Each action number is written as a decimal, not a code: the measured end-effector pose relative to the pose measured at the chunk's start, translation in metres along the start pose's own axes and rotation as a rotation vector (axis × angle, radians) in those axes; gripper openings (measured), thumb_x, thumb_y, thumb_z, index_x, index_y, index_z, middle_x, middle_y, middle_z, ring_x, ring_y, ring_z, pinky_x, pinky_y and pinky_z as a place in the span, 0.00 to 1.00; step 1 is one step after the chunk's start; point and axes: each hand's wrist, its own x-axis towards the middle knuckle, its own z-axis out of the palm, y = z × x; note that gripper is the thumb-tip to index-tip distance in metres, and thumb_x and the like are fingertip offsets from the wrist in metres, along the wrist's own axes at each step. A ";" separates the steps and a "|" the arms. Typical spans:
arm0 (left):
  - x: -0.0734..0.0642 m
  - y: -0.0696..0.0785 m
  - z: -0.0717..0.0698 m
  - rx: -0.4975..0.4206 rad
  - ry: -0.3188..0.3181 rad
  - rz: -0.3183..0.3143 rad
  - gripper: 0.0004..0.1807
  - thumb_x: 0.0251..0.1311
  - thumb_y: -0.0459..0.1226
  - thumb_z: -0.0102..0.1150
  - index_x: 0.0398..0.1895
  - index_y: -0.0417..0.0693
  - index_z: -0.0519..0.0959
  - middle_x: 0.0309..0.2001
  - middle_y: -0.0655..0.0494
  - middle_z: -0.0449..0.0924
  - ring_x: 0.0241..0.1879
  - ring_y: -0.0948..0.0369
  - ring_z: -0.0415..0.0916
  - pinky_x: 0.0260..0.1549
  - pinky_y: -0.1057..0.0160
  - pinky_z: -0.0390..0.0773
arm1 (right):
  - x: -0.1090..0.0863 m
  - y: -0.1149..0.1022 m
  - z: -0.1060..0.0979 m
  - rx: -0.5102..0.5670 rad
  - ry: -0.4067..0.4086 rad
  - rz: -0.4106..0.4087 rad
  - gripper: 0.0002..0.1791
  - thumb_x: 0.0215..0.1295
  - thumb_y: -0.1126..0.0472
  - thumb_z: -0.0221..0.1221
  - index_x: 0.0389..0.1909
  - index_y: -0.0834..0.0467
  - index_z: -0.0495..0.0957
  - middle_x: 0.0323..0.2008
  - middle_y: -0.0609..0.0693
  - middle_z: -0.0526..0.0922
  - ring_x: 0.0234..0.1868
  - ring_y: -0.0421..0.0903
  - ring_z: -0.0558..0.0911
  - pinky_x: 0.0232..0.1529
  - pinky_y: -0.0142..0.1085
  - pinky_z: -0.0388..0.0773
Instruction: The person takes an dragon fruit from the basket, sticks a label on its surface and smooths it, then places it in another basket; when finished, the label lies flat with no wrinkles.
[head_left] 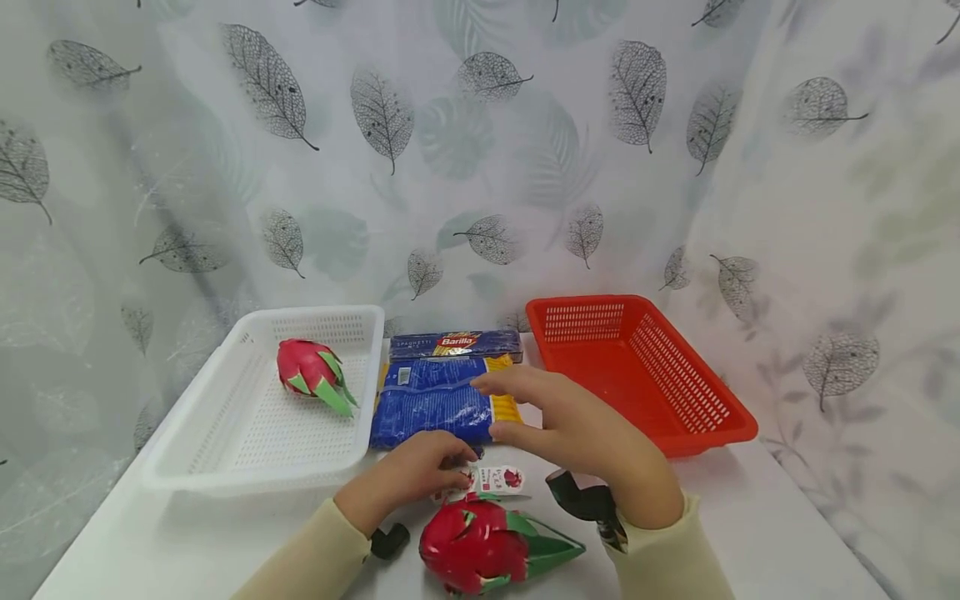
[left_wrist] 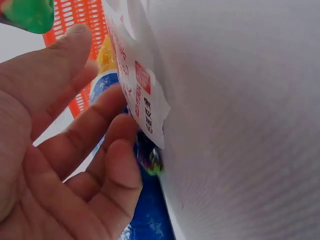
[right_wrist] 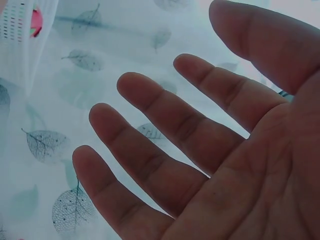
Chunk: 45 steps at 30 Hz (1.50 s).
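Observation:
My left hand (head_left: 411,477) is low over the table with its fingers loosely bent. In the left wrist view its fingertips are right at the edge of a small white packet (left_wrist: 142,85) with red print, and the thumb stands apart from it. The packet (head_left: 501,478) lies low on the table, partly hidden by the hand. A small dark shiny thing (left_wrist: 149,154) shows beneath its edge. My right hand (head_left: 581,425) hovers with fingers spread and nothing in it, overlapping the blue pasta bag (head_left: 435,404). A red and green dragon fruit (head_left: 480,546) lies between the forearms.
A white basket (head_left: 180,421) at the left contains another dragon fruit (head_left: 309,368). At the right stands a red basket (head_left: 592,362). Behind the pasta bag lies a blue spaghetti box (head_left: 420,345). A leaf-patterned curtain (head_left: 465,183) hangs at the back.

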 end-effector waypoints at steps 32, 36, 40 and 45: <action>-0.047 0.061 -0.038 -0.372 0.468 -0.050 0.30 0.67 0.29 0.65 0.67 0.68 0.82 0.60 0.55 0.87 0.46 0.59 0.88 0.39 0.66 0.89 | 0.004 0.009 0.005 -0.050 0.137 0.167 0.21 0.72 0.53 0.69 0.64 0.45 0.84 0.46 0.42 0.90 0.43 0.39 0.86 0.42 0.33 0.87; -0.058 0.070 -0.041 -0.405 0.536 0.033 0.32 0.68 0.27 0.63 0.71 0.65 0.80 0.63 0.55 0.85 0.42 0.61 0.86 0.35 0.68 0.87 | 0.008 0.003 0.011 -0.048 0.257 0.221 0.19 0.69 0.53 0.71 0.60 0.45 0.87 0.40 0.44 0.90 0.33 0.39 0.83 0.33 0.29 0.84; -0.066 0.077 -0.040 -0.375 0.577 0.159 0.35 0.69 0.24 0.62 0.75 0.62 0.76 0.68 0.54 0.81 0.46 0.60 0.87 0.39 0.68 0.89 | 0.012 -0.004 0.018 0.017 0.356 0.236 0.21 0.68 0.53 0.72 0.61 0.46 0.86 0.41 0.46 0.92 0.34 0.39 0.85 0.34 0.29 0.85; -0.070 0.081 -0.036 -0.311 0.594 0.308 0.40 0.66 0.21 0.61 0.79 0.57 0.71 0.76 0.51 0.74 0.48 0.59 0.87 0.43 0.67 0.89 | 0.017 -0.010 0.027 0.088 0.442 0.210 0.22 0.67 0.54 0.73 0.61 0.46 0.86 0.43 0.47 0.92 0.36 0.40 0.88 0.36 0.29 0.87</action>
